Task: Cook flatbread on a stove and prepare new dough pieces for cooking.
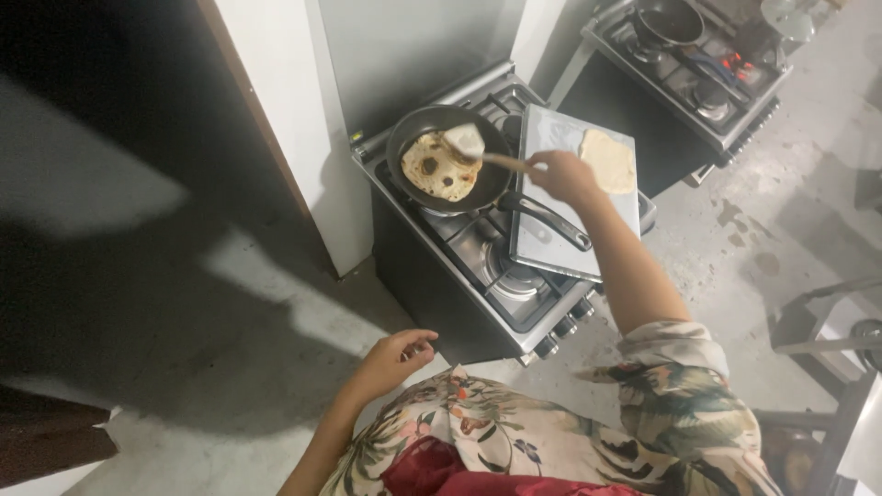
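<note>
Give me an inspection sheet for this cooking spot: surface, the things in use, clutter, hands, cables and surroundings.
Surface: gas stove with knobs along the front edge, standing on a concrete floor.
Things in use: dark frying pan on a back burner, holding a browned flatbread; wooden spatula over the flatbread.
Clutter: metal tray laid over the stove's right side, with a raw dough round on it.
Hands: right hand grips the spatula handle; left hand is loosely curled, holds nothing, low beside the stove.
Cables: nothing seen.
Surroundings: white wall panels; second stove behind, with a pan on it; metal frame at right.
</note>
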